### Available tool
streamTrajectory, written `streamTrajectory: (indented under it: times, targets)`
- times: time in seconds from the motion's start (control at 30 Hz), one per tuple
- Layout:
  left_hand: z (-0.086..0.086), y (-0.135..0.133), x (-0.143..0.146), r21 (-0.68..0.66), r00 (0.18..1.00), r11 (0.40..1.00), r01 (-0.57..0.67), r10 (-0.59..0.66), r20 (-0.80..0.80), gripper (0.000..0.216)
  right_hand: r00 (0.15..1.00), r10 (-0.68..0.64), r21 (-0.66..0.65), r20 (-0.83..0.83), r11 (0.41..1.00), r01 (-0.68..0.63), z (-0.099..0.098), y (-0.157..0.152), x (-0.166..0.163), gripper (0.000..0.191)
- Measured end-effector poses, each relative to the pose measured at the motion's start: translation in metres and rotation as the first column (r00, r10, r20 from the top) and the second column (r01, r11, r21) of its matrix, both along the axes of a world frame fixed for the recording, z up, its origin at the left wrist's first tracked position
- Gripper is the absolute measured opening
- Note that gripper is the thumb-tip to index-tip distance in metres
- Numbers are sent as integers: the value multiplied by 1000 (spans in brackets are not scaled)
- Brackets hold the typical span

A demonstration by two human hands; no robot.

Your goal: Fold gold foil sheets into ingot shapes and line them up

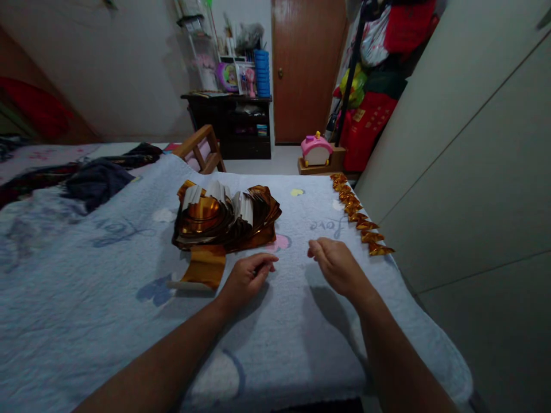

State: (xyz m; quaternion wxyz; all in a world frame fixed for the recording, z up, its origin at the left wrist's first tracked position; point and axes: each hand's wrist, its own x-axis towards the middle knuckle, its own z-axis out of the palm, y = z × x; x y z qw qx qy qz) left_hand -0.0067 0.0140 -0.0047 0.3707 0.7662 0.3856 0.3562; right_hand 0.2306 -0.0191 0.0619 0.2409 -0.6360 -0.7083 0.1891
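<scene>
Near the middle of the light blue cover, my left hand (247, 278) rests with its fingers curled in and nothing visible between them. A single gold foil sheet (205, 265) with a pale edge lies curled just left of it. Behind that sits a thick stack of gold foil paper (253, 215), bent into curves with white undersides showing. My right hand (333, 261) is held above the cover with its fingers closed; their inner side is hidden. Several folded gold foil pieces (361, 221) form a row along the right edge, beyond my right hand.
The blue patterned cover (129, 332) spreads under everything. Dark clothes (101, 178) lie at the far left. A wooden chair (200, 149) stands behind the far edge. A pale cabinet (473, 189) borders the right side. Farther back are a pink toy (316, 150) and a door (307, 69).
</scene>
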Motion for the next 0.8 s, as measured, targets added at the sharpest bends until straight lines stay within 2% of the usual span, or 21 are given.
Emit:
streamTrajectory:
  times: [0.07, 0.13, 0.2, 0.33, 0.43, 0.53, 0.67, 0.8]
  targets:
    - [0, -3, -3, 195, 1000, 981, 6, -7, 5, 20, 989, 82, -20, 125, 997, -80, -9, 7, -24, 35]
    - [1, -6, -5, 364, 1000, 931, 11, -11, -2, 22, 974, 158, -53, 163, 987, -151, -23, 13, -40, 30]
    - [3, -6, -6, 485, 1000, 874, 15, -5, -23, 25, 975, 194, -46, 110, 981, -190, -40, 17, -48, 26]
    - [15, -7, -5, 625, 985, 775, 99, 13, -171, 26, 988, 148, 55, -31, 988, -146, -64, 23, -51, 27]
    - [36, -12, -2, 613, 902, 754, 236, 65, -427, 21, 990, 108, 69, -86, 992, -102, -70, 25, -51, 23]
    - [62, -21, -5, 535, 790, 788, 304, 105, -604, 17, 989, 77, 68, -128, 995, -69, -73, 26, -50, 20]
    - [89, -27, -32, 442, 677, 841, 312, 130, -725, 27, 985, 69, 72, -159, 996, -58, -74, 26, -49, 20]
    - [90, -21, -83, 405, 630, 888, 219, 188, -753, 48, 987, 68, 47, -149, 997, -61, -72, 25, -49, 21]
